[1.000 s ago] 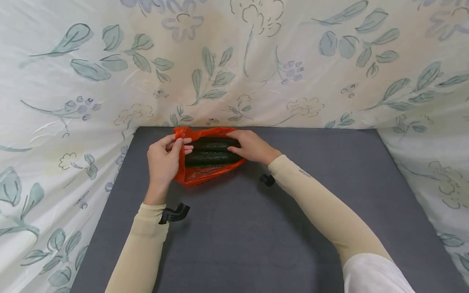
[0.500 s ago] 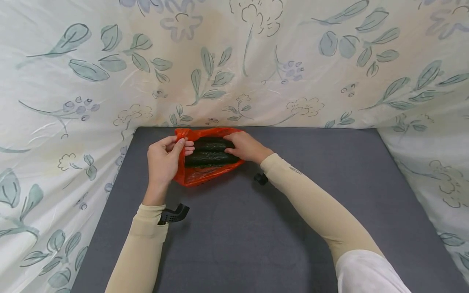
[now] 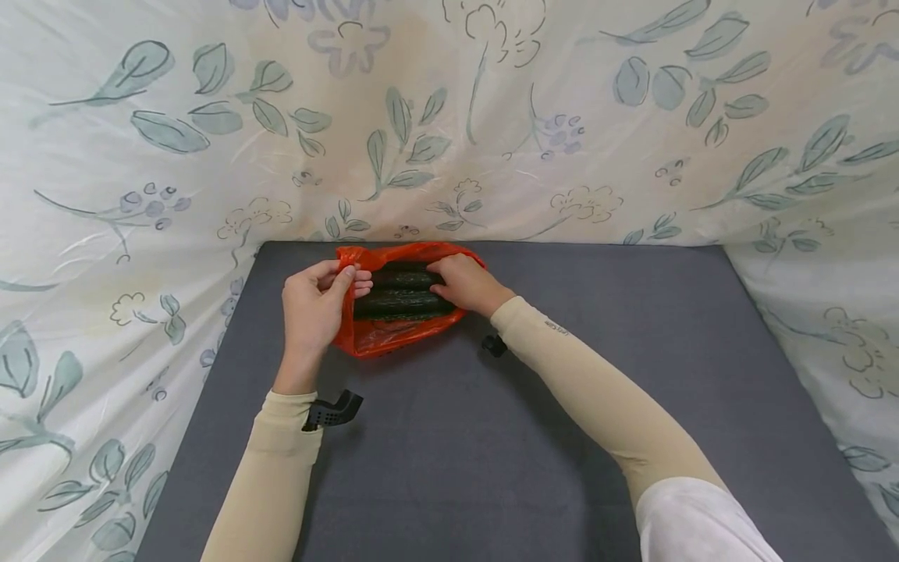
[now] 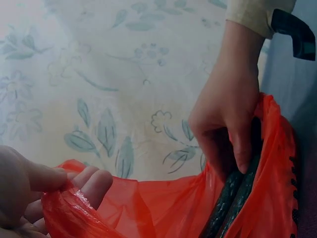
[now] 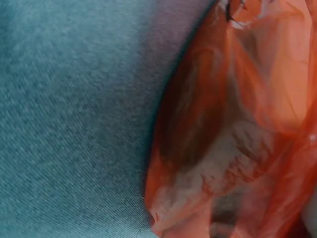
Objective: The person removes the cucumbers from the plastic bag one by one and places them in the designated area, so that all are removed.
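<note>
A red plastic bag (image 3: 379,341) lies with its mouth open near the table's back edge. Dark green cucumbers (image 3: 403,303) lie side by side inside it, at least two of them. My left hand (image 3: 314,308) pinches the bag's left rim between thumb and fingers, as the left wrist view also shows. Reaching into the right end of the bag, my right hand (image 3: 467,282) grips a cucumber; in the left wrist view its thumb presses on the cucumbers (image 4: 233,198). Its other fingertips are hidden in the bag. The right wrist view shows mostly the bag's outer side (image 5: 237,148).
A dark grey table (image 3: 449,453) spreads in front of and to the right of the bag. Behind it and along both sides hangs a white sheet (image 3: 449,117) with a leaf and flower print. Black wrist mounts (image 3: 333,410) stick out below the forearms.
My right hand has moved a little left, deeper into the bag along the cucumbers, and the bag's back rim now shows behind it. My left hand has barely moved.
</note>
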`<control>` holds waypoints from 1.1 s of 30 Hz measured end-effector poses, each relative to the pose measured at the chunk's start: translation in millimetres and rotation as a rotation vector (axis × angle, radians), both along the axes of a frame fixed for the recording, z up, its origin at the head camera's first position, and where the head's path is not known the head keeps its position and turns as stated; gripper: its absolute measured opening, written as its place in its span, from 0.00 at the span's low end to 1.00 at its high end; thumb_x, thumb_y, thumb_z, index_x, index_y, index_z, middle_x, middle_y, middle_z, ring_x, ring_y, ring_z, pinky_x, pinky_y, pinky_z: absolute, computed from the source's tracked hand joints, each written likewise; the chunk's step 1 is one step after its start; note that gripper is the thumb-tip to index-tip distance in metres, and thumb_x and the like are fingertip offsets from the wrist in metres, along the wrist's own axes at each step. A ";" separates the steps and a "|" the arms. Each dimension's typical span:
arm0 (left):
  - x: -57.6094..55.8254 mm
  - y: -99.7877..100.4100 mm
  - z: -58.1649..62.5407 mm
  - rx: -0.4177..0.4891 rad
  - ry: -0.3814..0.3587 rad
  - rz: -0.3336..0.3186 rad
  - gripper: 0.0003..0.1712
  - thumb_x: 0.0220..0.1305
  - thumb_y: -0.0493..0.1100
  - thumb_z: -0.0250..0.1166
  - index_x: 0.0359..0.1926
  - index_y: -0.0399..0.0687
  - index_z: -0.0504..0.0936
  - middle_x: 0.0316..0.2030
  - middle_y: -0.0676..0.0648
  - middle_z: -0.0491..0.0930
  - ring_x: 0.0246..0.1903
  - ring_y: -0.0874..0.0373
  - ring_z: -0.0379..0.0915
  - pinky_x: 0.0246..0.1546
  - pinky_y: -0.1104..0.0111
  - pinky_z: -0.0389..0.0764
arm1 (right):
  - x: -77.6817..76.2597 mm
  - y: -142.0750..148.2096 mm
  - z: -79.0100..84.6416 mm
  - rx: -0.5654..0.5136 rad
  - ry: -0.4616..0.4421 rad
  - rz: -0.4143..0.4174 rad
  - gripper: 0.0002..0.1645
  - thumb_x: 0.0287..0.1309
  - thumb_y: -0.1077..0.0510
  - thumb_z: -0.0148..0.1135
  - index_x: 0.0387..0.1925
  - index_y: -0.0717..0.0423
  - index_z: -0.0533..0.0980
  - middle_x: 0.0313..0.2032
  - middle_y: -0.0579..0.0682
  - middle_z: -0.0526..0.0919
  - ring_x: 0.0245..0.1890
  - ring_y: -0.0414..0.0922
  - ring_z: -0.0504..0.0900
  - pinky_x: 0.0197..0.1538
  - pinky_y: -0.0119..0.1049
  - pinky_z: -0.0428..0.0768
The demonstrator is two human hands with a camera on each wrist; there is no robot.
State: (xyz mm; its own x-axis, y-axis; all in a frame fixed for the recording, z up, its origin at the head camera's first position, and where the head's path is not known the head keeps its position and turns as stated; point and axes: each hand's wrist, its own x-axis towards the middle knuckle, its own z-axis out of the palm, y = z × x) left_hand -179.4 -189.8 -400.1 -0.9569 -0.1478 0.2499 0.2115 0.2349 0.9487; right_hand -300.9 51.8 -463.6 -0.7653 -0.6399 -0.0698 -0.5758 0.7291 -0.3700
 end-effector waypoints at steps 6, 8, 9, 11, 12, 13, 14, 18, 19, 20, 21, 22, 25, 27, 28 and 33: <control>-0.4 0.0 -0.8 0.007 0.005 -0.002 0.17 0.78 0.36 0.68 0.59 0.26 0.85 0.42 0.33 0.90 0.34 0.59 0.91 0.41 0.68 0.91 | 0.8 -3.6 -3.6 0.024 0.053 -0.012 0.26 0.75 0.55 0.71 0.69 0.61 0.81 0.63 0.56 0.86 0.61 0.52 0.85 0.67 0.47 0.83; -0.7 -0.1 -1.3 0.004 0.003 -0.005 0.17 0.77 0.36 0.69 0.59 0.26 0.85 0.42 0.33 0.90 0.34 0.60 0.91 0.41 0.68 0.90 | 1.1 -4.4 -3.6 0.028 0.056 -0.016 0.26 0.75 0.56 0.71 0.68 0.60 0.81 0.62 0.56 0.86 0.60 0.52 0.86 0.66 0.46 0.83; -0.8 -0.1 -1.5 0.004 0.002 -0.006 0.17 0.77 0.36 0.69 0.59 0.26 0.85 0.42 0.33 0.90 0.34 0.60 0.91 0.41 0.68 0.90 | 1.4 -4.8 -3.5 0.029 0.058 -0.017 0.26 0.74 0.56 0.72 0.68 0.60 0.81 0.62 0.56 0.86 0.59 0.52 0.86 0.66 0.46 0.84; -0.8 0.0 -2.0 0.003 -0.001 -0.009 0.17 0.77 0.36 0.68 0.59 0.26 0.85 0.43 0.33 0.90 0.34 0.60 0.91 0.41 0.68 0.90 | 1.9 -5.6 -3.8 0.036 0.071 -0.013 0.25 0.74 0.56 0.72 0.68 0.60 0.82 0.61 0.56 0.87 0.58 0.51 0.87 0.64 0.46 0.85; -0.8 0.0 -2.3 0.001 -0.002 -0.010 0.17 0.78 0.36 0.68 0.59 0.26 0.85 0.43 0.33 0.90 0.34 0.60 0.91 0.41 0.68 0.90 | 2.1 -5.9 -4.1 0.040 0.081 -0.010 0.25 0.74 0.56 0.72 0.67 0.60 0.82 0.61 0.55 0.87 0.57 0.51 0.87 0.64 0.46 0.85; -0.9 -0.1 -2.5 0.001 -0.002 -0.011 0.17 0.78 0.35 0.68 0.59 0.26 0.85 0.43 0.33 0.90 0.34 0.60 0.91 0.41 0.68 0.90 | 2.1 -6.1 -4.4 0.045 0.092 -0.008 0.25 0.74 0.56 0.72 0.67 0.59 0.83 0.60 0.55 0.87 0.56 0.51 0.88 0.63 0.46 0.86; -0.9 -0.1 -2.6 0.003 -0.002 -0.011 0.17 0.78 0.35 0.68 0.59 0.26 0.85 0.43 0.33 0.90 0.34 0.60 0.91 0.41 0.68 0.91 | 2.3 -6.4 -4.6 0.048 0.103 -0.007 0.24 0.74 0.56 0.72 0.67 0.59 0.83 0.60 0.55 0.88 0.55 0.51 0.88 0.62 0.46 0.87; -1.4 0.1 -3.0 0.002 0.002 -0.011 0.16 0.78 0.35 0.68 0.59 0.26 0.86 0.43 0.33 0.90 0.34 0.60 0.91 0.42 0.68 0.90 | 2.3 -6.9 -5.7 0.062 0.158 -0.009 0.23 0.74 0.55 0.72 0.65 0.57 0.84 0.56 0.54 0.89 0.51 0.50 0.89 0.59 0.46 0.88; -1.2 0.1 -2.8 0.002 0.002 -0.011 0.16 0.78 0.35 0.68 0.59 0.27 0.86 0.43 0.32 0.90 0.34 0.59 0.91 0.42 0.68 0.90 | 2.5 -7.2 -5.2 0.063 0.173 -0.010 0.23 0.74 0.55 0.72 0.65 0.57 0.84 0.56 0.54 0.90 0.50 0.50 0.89 0.58 0.46 0.88; -1.1 0.0 -2.8 0.000 0.001 -0.009 0.16 0.78 0.35 0.68 0.59 0.27 0.86 0.43 0.32 0.90 0.34 0.60 0.91 0.42 0.68 0.90 | 2.8 -7.5 -4.7 0.061 0.187 -0.011 0.22 0.74 0.55 0.72 0.65 0.56 0.85 0.55 0.53 0.90 0.50 0.50 0.89 0.58 0.46 0.88; -1.0 -0.1 -2.8 -0.002 0.002 -0.008 0.16 0.78 0.36 0.68 0.58 0.27 0.86 0.43 0.32 0.90 0.34 0.60 0.91 0.42 0.68 0.90 | 3.2 -7.7 -4.0 0.058 0.201 -0.011 0.22 0.73 0.55 0.73 0.64 0.56 0.85 0.54 0.53 0.90 0.50 0.50 0.89 0.58 0.46 0.88; -0.9 -0.2 -2.9 -0.004 0.003 -0.005 0.16 0.78 0.36 0.68 0.58 0.27 0.86 0.43 0.32 0.90 0.34 0.60 0.91 0.42 0.69 0.90 | 3.7 -8.0 -2.9 0.054 0.215 -0.009 0.21 0.73 0.55 0.73 0.64 0.55 0.85 0.54 0.53 0.90 0.50 0.50 0.89 0.58 0.46 0.88; -0.6 -0.7 -3.0 0.002 0.015 -0.006 0.16 0.78 0.35 0.68 0.58 0.26 0.86 0.43 0.31 0.90 0.34 0.61 0.91 0.42 0.68 0.90 | 5.3 -8.9 0.7 0.042 0.243 -0.008 0.21 0.73 0.55 0.73 0.63 0.54 0.86 0.54 0.52 0.91 0.50 0.50 0.89 0.57 0.46 0.88; -0.5 -1.1 -3.2 0.008 0.023 -0.007 0.15 0.77 0.34 0.68 0.58 0.26 0.86 0.43 0.31 0.90 0.34 0.60 0.91 0.42 0.68 0.91 | 6.7 -9.4 3.6 0.040 0.257 -0.009 0.20 0.73 0.55 0.73 0.63 0.53 0.86 0.53 0.52 0.91 0.49 0.50 0.89 0.55 0.46 0.89; -0.4 -1.3 -3.3 0.009 0.024 -0.007 0.15 0.77 0.34 0.68 0.58 0.26 0.86 0.43 0.31 0.90 0.34 0.60 0.91 0.42 0.68 0.91 | 7.3 -9.7 5.3 0.040 0.262 -0.010 0.20 0.73 0.55 0.73 0.63 0.53 0.86 0.52 0.51 0.91 0.48 0.50 0.89 0.54 0.46 0.89; 0.5 -2.1 -3.5 0.005 0.018 -0.002 0.16 0.78 0.35 0.68 0.58 0.26 0.86 0.44 0.32 0.90 0.35 0.58 0.92 0.42 0.67 0.91 | 10.2 -10.2 15.1 0.006 0.256 -0.021 0.20 0.73 0.56 0.73 0.63 0.54 0.86 0.50 0.52 0.91 0.45 0.50 0.89 0.53 0.47 0.89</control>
